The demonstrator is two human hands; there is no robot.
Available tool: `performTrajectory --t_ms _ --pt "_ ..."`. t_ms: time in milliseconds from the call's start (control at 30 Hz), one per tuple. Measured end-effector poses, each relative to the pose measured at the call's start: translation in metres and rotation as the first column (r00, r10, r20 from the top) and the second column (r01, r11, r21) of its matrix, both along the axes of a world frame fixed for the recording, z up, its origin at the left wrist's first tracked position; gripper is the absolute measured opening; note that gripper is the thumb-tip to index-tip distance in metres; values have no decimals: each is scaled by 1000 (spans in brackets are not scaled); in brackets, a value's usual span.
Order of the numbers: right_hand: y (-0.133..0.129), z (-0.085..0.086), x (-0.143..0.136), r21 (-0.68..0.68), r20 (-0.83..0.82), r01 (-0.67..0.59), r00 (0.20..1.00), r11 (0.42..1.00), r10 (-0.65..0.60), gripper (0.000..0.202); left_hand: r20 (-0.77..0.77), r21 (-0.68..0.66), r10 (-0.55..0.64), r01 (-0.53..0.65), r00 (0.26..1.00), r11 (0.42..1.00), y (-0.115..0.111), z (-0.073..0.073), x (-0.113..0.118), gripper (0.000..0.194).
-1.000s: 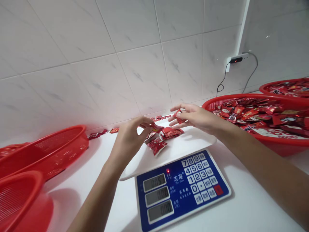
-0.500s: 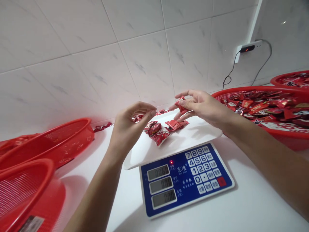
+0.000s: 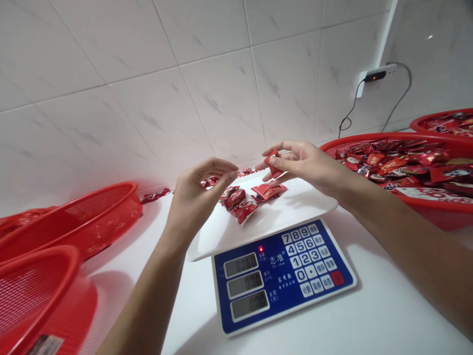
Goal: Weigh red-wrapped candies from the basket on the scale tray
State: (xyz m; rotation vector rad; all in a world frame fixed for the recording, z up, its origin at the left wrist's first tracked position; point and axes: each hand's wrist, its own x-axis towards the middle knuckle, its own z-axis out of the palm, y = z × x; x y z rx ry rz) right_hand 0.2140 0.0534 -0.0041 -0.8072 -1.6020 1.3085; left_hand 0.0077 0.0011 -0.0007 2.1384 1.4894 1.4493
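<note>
Pinching one red packet [image 3: 274, 165] in its fingers, the right hand [image 3: 308, 165] is above the white pan [image 3: 295, 209], near other packets [image 3: 244, 211]; the left hand's [image 3: 192, 195] fingers nearly meet, visibly empty. Wrists clear of the pan best preserve the scale's [image 3: 258, 318] reading.

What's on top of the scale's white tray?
Overlapping red packets lie on the white tray, beside a brighter red wrapper. The left hand covers the tray's far left part, so I can't see what's there. The overlap hides the exact count.
</note>
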Motion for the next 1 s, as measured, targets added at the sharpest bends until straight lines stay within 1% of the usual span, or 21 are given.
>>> performTrajectory --t_ms 100,200,300,367,467,633,867,1000 --pt "0 0 0 19 21 21 1000 1000 -21 7 -4 -10 -6 6 1000 1000 1 -1 -1 7" --pt "0 -1 0 26 42 10 999 1000 -11 9 -5 -23 0 0 1000 1000 1 0 -2 9" --pt "0 -3 1 8 133 -41 990 999 40 18 -3 -25 26 -26 1000 999 2 1 -5 10" --pt "1 -4 3 34 167 -55 985 998 49 26 -2 -18 40 -40 999 999 2 2 -6 11" --pt "3 -4 6 108 125 -5 992 994 -8 31 0 -10 37 -37 999 999 3 2 -7 12" --pt "2 1 11 107 135 53 989 993 -67 27 9 -21 34 -34 999 999 1 2 -5 11" --pt "5 -2 11 116 156 47 986 992 -65 32 -18 -14 16 -16 1000 1000 1 1 -3 14" --pt "8 -4 12 139 170 42 983 989 -66 32 -32 -25 50 -51 998 998 0 3 -1 17"
